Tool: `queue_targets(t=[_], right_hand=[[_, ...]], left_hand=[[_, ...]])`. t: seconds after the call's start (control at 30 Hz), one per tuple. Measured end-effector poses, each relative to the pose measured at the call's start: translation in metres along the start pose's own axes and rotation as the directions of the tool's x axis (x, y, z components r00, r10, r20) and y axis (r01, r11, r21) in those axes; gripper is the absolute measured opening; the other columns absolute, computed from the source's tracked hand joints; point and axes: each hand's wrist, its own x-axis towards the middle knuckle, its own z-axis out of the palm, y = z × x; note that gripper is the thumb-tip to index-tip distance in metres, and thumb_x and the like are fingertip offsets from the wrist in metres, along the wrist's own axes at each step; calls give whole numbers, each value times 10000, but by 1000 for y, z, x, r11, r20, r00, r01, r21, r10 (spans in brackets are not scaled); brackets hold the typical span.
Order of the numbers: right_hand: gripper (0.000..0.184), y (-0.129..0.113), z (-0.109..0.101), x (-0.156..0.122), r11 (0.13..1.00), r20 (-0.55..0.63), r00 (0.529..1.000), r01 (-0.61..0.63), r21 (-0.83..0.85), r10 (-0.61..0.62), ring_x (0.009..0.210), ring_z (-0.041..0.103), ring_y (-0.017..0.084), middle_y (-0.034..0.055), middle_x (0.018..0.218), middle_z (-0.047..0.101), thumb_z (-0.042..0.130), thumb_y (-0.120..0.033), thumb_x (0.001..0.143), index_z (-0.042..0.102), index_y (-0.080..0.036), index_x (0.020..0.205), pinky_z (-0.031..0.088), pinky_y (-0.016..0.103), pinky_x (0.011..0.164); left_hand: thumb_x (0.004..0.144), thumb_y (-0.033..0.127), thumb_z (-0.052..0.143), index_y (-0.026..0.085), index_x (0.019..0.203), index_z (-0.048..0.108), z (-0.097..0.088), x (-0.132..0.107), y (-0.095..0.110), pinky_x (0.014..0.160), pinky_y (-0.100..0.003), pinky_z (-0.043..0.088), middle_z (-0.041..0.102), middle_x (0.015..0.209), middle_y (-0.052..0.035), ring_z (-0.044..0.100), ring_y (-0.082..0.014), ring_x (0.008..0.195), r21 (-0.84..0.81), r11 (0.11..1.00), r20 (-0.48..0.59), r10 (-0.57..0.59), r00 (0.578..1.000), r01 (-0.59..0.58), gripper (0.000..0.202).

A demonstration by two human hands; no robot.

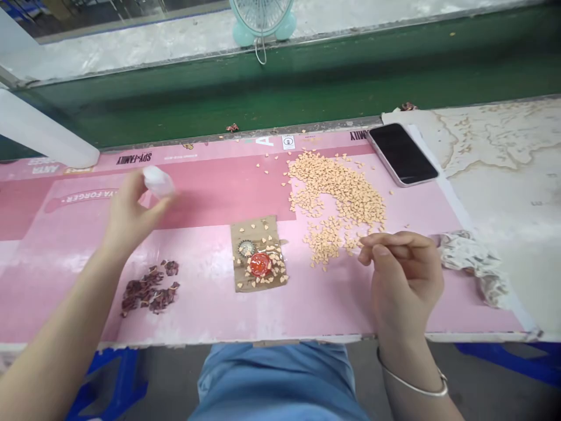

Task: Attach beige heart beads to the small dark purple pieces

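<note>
On the pink printed mat [210,199] | hands well apart | left hand [127,216] grips white squeeze bottle [158,181] | right hand [405,280] pinched above beige heart-shaped pieces [337,199], any held piece unclear

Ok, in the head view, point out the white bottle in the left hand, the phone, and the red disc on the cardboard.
White plastic bottle [158,181]: head view, on its body.
Smartphone [402,154]: head view, on its dark screen.
Red round disc [260,264]: head view, on its centre.
</note>
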Motion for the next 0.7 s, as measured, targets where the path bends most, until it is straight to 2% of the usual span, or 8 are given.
queue_targets(t=[0.1,0.13,0.2,0.23,0.27,0.43,0.6,0.7], right_hand=[[122,-1,1,1,1000,5,1000,6,11,-6,602,632,134,-8,828,759,747,-214,880,637,-238,927,538,298,598],[120,-1,1,0,1000,17,1000,9,15,-9,601,632,133,-9,829,758,746,-215,885,637,-240,927,536,296,595],[120,-1,1,0,1000,47,999,13,21,-14,602,633,133,-10,831,759,751,-218,893,639,-244,930,537,295,593],[122,-1,1,0,1000,58,998,13,21,-14,603,634,134,-10,832,760,756,-222,896,641,-247,932,540,297,594],[124,-1,1,0,1000,66,998,14,18,-15,601,634,136,-10,831,761,761,-228,897,643,-249,932,542,300,593],[127,-2,0,-1,1000,69,997,17,10,-18,606,638,143,-10,831,762,760,-252,909,636,-251,936,544,312,597],[119,-3,0,-1,1000,64,998,15,14,-16,606,640,144,-7,827,767,757,-243,913,641,-252,937,550,311,586],[117,-3,0,-2,1000,66,998,21,13,-21,611,645,143,-9,827,765,752,-229,917,640,-249,942,554,309,587]], left_hand=[[824,415,777,255,1088,737,-8,-38,36,1026,-464,548,774,1143,-67,696,-294,1110,52,970,145,230,962,-239,311],[864,345,737,285,1102,755,-10,-50,46,1004,-445,556,782,1132,-60,702,-288,1106,95,929,174,338,925,-357,246],[916,192,647,326,1177,759,-11,-69,58,990,-425,571,789,1120,-55,711,-271,1087,199,781,196,560,805,-592,313],[916,139,629,339,1210,756,-11,-75,62,1001,-425,579,793,1106,-51,716,-265,1067,242,704,192,639,745,-667,378],[903,115,637,350,1227,757,-10,-79,63,1020,-433,585,796,1087,-45,720,-262,1044,268,663,181,677,713,-699,417],[867,180,726,392,1136,812,-2,-79,61,1026,-474,617,800,974,-30,726,-276,986,224,785,151,558,816,-578,353],[889,129,724,435,1246,759,-3,-77,64,1036,-424,600,788,1007,-16,720,-244,984,272,675,152,674,723,-686,472],[892,113,737,462,1289,728,-6,-77,68,1053,-418,580,781,1012,-7,715,-236,973,237,666,155,693,704,-708,529]])
